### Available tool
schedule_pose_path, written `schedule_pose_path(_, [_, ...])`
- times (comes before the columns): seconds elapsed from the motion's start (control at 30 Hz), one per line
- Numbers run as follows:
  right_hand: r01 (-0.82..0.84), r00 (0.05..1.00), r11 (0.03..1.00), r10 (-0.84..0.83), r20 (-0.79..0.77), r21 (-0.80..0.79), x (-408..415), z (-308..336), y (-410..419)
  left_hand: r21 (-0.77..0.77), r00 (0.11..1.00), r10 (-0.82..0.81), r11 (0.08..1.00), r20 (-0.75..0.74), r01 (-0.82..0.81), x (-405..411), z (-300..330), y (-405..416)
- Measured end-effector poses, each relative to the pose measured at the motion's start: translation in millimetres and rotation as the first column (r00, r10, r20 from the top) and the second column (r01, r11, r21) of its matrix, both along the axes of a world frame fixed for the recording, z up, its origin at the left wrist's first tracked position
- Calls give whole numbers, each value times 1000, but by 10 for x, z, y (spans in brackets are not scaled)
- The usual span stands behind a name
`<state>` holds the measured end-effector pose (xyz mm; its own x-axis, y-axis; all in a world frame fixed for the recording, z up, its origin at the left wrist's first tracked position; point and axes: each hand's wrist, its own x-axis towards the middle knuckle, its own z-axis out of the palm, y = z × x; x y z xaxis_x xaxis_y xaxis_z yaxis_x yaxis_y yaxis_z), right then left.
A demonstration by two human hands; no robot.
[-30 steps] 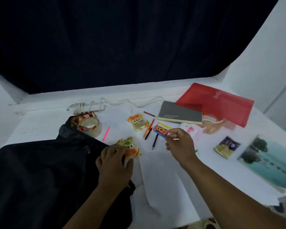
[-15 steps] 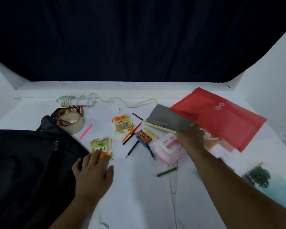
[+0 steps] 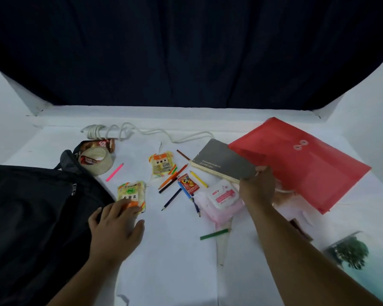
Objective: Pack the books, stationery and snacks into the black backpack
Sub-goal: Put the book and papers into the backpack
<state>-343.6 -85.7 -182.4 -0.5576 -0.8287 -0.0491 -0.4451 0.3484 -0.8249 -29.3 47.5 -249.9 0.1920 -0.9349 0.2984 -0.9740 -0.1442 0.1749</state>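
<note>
On table, right hand (image 3: pixel 258 187) grips grey notebook (image 3: pixel 224 161); left hand (image 3: pixel 117 228) flat, touching snack packet (image 3: pixel 132 194).

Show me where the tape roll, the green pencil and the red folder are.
tape roll (image 3: pixel 97 162): head view, on its near outer wall.
green pencil (image 3: pixel 214 234): head view, mid-shaft.
red folder (image 3: pixel 307 171): head view, middle of its front face.

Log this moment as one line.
left hand: fingers on snack packet beside black backpack | right hand: grips grey notebook and red folder | packed: cannot tell
</note>
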Motion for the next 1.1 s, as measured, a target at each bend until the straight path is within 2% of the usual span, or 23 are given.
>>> schedule_pose_path(0.1, [49,965,996,-28,259,-76,5,41,-9,-14,1000,5,1000,9,-5,-17,-8,3])
schedule_pose_path(0.17, [101,881,990,-44,470,-97,61,62,-26,-20,1000,5,1000,14,-5,-6,-19,6])
schedule_pose_path(0.2, [143,809,986,-66,585,-87,90,94,-30,-22,1000,5,1000,16,-4,3,-23,8])
schedule_pose_path(0.23, [188,698,981,-94,710,-55,136,130,-45,-23,1000,4,1000,15,-4,7,-27,7])
schedule_pose_path(0.3, [215,364,972,-171,916,95,216,165,-86,-21,1000,4,1000,6,-4,14,-30,7])
schedule_pose_path(0.33, [215,314,968,-194,929,130,259,170,-100,-20,1000,2,1000,-2,-2,22,-28,8])
schedule_pose_path(0.4, [132,489,984,-168,856,118,356,146,-85,-19,1000,-11,1000,-17,10,36,-28,14])
schedule_pose_path(0.43, [73,515,988,-153,843,135,412,132,-87,-21,1000,-17,1000,-21,17,43,-24,19])
schedule_pose_path(0.53, [-57,468,975,-166,868,217,501,166,-61,-29,997,-41,999,-68,39,52,-7,31])
schedule_pose_path(0.6, [-97,438,969,-165,884,229,537,147,-65,-97,984,-71,994,-165,56,83,4,30])
schedule_pose_path(0.63, [-108,447,972,-142,883,211,566,149,-44,-145,968,-93,988,-235,60,115,23,30])
schedule_pose_path(0.7, [-70,549,982,-107,829,174,618,75,-29,-211,944,-120,976,-307,56,195,75,47])
schedule_pose_path(0.8, [-72,646,997,25,763,27,687,104,78,-182,985,-36,983,-168,5,301,146,182])
schedule_pose_path(0.93, [-158,757,981,195,624,-115,820,248,222,53,987,162,986,-14,-161,392,277,388])
schedule_pose_path(1.0, [-215,730,960,281,623,-181,947,339,320,134,969,248,960,12,-247,438,369,450])
schedule_pose_path(1.1, [-328,605,900,433,668,-287,1183,412,470,247,921,390,893,-3,-377,545,520,537])
